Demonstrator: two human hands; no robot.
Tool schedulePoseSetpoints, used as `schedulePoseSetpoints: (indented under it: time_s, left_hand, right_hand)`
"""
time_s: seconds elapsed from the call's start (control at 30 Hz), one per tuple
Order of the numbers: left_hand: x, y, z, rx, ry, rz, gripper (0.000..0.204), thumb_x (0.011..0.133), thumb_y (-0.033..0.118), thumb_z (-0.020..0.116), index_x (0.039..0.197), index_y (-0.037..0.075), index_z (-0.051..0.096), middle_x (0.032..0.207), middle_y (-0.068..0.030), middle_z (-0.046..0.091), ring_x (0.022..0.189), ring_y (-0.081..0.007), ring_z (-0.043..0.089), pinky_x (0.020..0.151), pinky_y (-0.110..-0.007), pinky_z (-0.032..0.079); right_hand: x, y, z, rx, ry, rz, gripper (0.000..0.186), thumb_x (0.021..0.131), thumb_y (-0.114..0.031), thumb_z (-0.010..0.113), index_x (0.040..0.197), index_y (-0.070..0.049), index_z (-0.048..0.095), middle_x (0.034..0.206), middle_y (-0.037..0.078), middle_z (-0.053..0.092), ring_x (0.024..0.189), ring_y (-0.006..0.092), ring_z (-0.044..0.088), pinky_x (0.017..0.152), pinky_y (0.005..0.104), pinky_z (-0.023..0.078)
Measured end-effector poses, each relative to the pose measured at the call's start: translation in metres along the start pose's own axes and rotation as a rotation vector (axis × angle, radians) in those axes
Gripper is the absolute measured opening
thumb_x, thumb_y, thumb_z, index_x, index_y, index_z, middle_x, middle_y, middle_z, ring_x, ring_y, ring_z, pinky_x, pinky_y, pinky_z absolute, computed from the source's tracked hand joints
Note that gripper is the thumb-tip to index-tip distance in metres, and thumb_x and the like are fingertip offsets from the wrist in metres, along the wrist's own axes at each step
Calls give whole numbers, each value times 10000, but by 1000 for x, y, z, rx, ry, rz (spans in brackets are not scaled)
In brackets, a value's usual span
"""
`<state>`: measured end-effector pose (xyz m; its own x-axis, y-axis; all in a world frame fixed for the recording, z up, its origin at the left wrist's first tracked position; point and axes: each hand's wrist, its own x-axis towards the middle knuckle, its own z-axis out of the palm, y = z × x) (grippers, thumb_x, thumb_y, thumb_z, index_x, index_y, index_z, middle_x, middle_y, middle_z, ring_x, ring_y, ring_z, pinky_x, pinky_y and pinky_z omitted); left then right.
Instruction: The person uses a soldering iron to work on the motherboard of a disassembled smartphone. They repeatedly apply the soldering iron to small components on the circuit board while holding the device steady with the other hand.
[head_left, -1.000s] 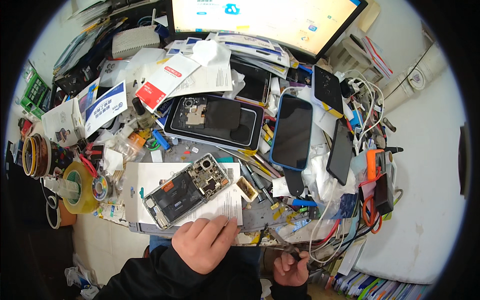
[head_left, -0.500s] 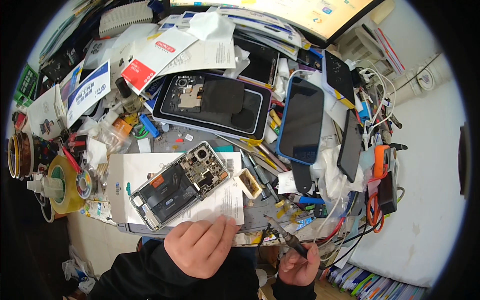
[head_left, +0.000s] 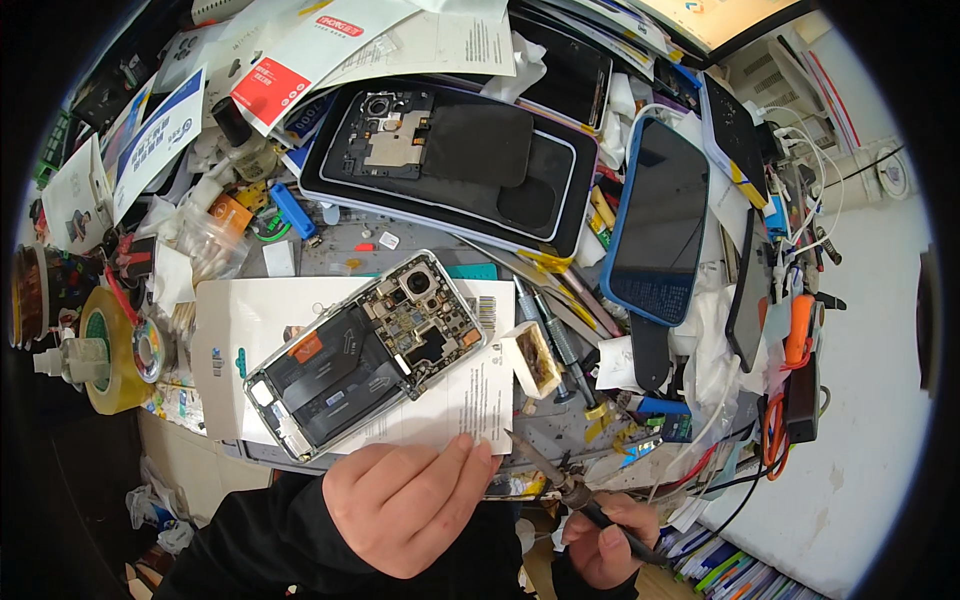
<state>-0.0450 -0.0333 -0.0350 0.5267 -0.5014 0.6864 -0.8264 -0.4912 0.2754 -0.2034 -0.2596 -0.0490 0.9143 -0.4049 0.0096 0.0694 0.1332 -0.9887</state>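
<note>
My right hand (head_left: 612, 538) grips a soldering iron (head_left: 577, 490) by its dark handle. The iron's tip points up and left, beside the lower right corner of a flat white box (head_left: 225, 330). At that box's front edge lies my left hand (head_left: 405, 510), its fingers closed and pressed together at the tips. Whatever they pinch, if anything, is too small to make out. On the box rests an opened phone (head_left: 365, 350), tilted, showing its black battery, circuit board and camera. To its right stands a small open white box (head_left: 532, 360) with brown, rosin-like stuff inside.
Behind lies another opened phone in a dark tray (head_left: 450, 215). A blue-edged phone (head_left: 655, 220) stands to the right, near screwdrivers (head_left: 557, 335) and cables. A yellow tape roll (head_left: 120, 385) and a glass bottle (head_left: 245, 145) sit left. Papers (head_left: 440, 45) pile at the back.
The view has shifted closer to the bench. My right hand has brought the soldering iron's tip leftward, nearer my left fingertips. The opened phone stays on the white box.
</note>
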Motion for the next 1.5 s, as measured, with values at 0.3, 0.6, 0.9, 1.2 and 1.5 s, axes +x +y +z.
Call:
schedulePoseSetpoints:
  time_s: [0.3, 0.6, 0.9, 1.2, 1.5]
  left_hand:
    - [1, -1, 3, -7, 10, 0, 343, 652, 90, 776, 982, -2, 791, 887, -78, 747, 668, -127, 631, 477, -229, 428]
    - [3, 0, 0, -22, -20, -27, 304, 681, 73, 823, 979, 15, 795, 889, -60, 750, 664, -124, 634, 489, -229, 444]
    - [9, 3, -5, 1, -73, -51, 254, 734, 58, 887, 973, 38, 803, 892, -32, 756, 653, -121, 654, 507, -230, 479]
    - [11, 3, -6, -7, -103, -60, 247, 743, 70, 889, 975, 44, 807, 890, -28, 758, 670, -117, 661, 511, -226, 479]
    - [10, 3, -5, -14, -82, -68, 247, 737, 67, 891, 968, 45, 807, 892, -32, 757, 672, -118, 660, 516, -224, 482]
  right_hand:
    - [6, -8, -6, 55, -96, -87, 206, 992, -106, 694, 1153, 22, 690, 985, 222, 663, 650, 234, 624, 583, 357, 539]
    - [24, -15, 2, 52, -184, -144, 134, 988, -129, 720, 1075, -27, 710, 912, 181, 622, 685, 233, 626, 580, 339, 545]
    - [32, -9, 5, 44, -356, -199, 134, 962, -188, 777, 990, -63, 738, 1149, 184, 626, 704, 238, 633, 584, 323, 539]
    - [33, -10, -12, -27, -319, -327, 138, 876, -23, 817, 993, -63, 756, 929, 160, 720, 665, 260, 659, 626, 359, 571]
    - [21, -7, -13, 15, -250, -182, 309, 942, 25, 740, 1235, -49, 675, 912, 235, 724, 734, 300, 737, 610, 399, 615]
